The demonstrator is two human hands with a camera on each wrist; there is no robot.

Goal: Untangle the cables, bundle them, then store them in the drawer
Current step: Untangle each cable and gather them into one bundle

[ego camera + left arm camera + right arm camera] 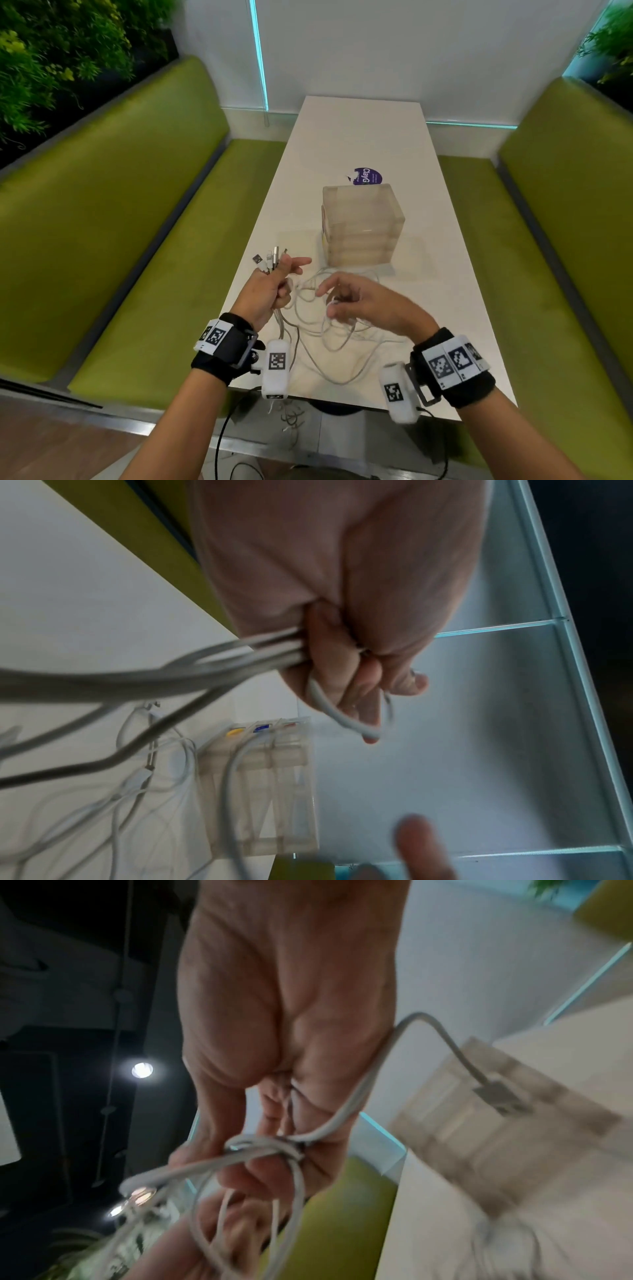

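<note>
Several white cables (329, 332) lie tangled on the white table (445, 274) near its front edge. My left hand (286, 275) grips a bunch of them, with the plug ends (270, 260) sticking up above the fist and the index finger pointing out. In the left wrist view the strands (240, 653) run out of the curled fingers (342, 669). My right hand (330, 301) hovers just right of it and holds a knotted loop of cable (263, 1146); a loose USB plug (498, 1099) dangles from it. A translucent drawer unit (363, 226) stands behind the hands, its drawers closed.
A purple round sticker (366, 176) lies on the table behind the drawer unit. Green bench seats (154, 240) flank the table on both sides. Some cable ends (291, 418) hang below the table's front edge. A white wall closes the far end.
</note>
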